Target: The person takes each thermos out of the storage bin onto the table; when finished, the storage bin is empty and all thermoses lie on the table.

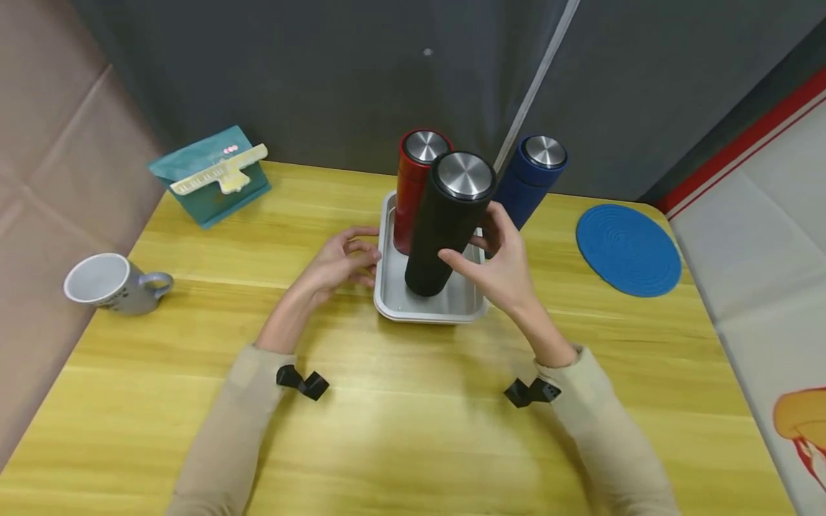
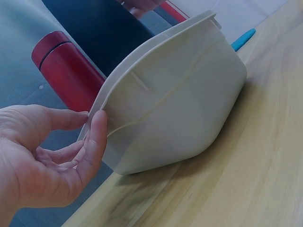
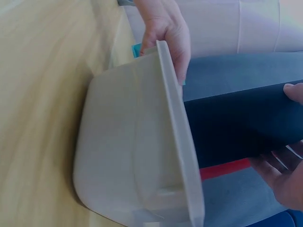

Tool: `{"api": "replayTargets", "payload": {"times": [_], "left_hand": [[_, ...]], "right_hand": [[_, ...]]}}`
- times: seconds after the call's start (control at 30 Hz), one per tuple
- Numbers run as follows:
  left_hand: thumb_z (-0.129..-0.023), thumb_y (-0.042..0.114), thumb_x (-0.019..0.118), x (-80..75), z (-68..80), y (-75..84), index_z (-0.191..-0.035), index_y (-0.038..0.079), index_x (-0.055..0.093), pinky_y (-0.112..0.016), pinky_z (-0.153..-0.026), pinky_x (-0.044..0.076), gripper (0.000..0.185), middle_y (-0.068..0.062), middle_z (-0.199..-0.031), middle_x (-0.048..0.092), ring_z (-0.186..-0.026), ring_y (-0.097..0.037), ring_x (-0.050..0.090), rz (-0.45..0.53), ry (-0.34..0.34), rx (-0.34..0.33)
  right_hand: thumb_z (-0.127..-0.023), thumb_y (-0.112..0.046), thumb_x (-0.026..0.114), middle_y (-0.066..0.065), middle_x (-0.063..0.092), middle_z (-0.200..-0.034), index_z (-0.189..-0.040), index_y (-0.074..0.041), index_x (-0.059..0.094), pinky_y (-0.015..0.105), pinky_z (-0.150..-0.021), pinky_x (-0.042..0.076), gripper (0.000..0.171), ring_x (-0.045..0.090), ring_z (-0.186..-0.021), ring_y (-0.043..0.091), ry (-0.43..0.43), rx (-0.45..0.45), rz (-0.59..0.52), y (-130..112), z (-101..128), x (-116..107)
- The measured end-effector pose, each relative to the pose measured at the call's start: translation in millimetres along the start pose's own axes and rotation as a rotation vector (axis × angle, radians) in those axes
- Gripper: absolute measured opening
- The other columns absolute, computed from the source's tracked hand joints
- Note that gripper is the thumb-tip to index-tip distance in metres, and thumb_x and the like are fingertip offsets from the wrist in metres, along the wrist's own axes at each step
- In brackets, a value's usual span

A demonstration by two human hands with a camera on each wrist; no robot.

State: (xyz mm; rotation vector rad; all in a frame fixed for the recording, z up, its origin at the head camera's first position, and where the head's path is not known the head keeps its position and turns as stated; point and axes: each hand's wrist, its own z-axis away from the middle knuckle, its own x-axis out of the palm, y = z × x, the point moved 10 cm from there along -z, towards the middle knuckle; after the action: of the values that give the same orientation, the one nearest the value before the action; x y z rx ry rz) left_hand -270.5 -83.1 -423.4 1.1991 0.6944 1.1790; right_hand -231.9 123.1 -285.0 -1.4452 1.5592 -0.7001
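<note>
Beside black flask point(image 1: 448, 222), red flask point(image 1: 413, 188), blue flask point(image 1: 532, 179)

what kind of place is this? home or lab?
Probably a staged recording booth, not a home: a wooden table hemmed in by a grey backdrop curtain, with props laid out, a mug and blue coaster.

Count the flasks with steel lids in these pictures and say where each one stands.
3. The red flask stands at the back of the grey tray; the black flask is in the tray, in the right hand; the blue flask stands behind that hand. None seems hidden.
</note>
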Motion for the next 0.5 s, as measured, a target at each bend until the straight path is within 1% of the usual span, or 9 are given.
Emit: {"api": "replayTargets", "payload": {"times": [0.2,0.5], "left_hand": [[-0.094,0.003,0.061,0.9,-0.2,-1.0,-0.140,0.006,0.041,-0.028,-0.058,0.060,0.050,-0.014,-0.106,0.055,-0.074,-0.020,0.061,0.005,-0.002,-0.008],[-0.095,0.002,0.060,0.4,-0.3,-1.0,-0.140,0.006,0.040,-0.026,-0.057,0.060,0.050,-0.014,-0.107,0.055,-0.074,-0.019,0.061,0.005,-0.006,-0.012]], "right_hand": [[-0.071,0.011,0.078,0.001,0.061,-0.115,-0.128,0.005,0.050,0.025,-0.081,0.057,0.065,0.060,-0.100,0.020,0.017,0.006,-0.006,-4.3,-3.2,-9.3],[-0.073,0.010,0.075,0.003,0.061,-0.112,-0.127,0.003,0.053,0.022,-0.077,0.055,0.059,0.059,-0.099,0.021,0.089,0.007,-0.026,-11.2,-6.7,-31.5]]}}
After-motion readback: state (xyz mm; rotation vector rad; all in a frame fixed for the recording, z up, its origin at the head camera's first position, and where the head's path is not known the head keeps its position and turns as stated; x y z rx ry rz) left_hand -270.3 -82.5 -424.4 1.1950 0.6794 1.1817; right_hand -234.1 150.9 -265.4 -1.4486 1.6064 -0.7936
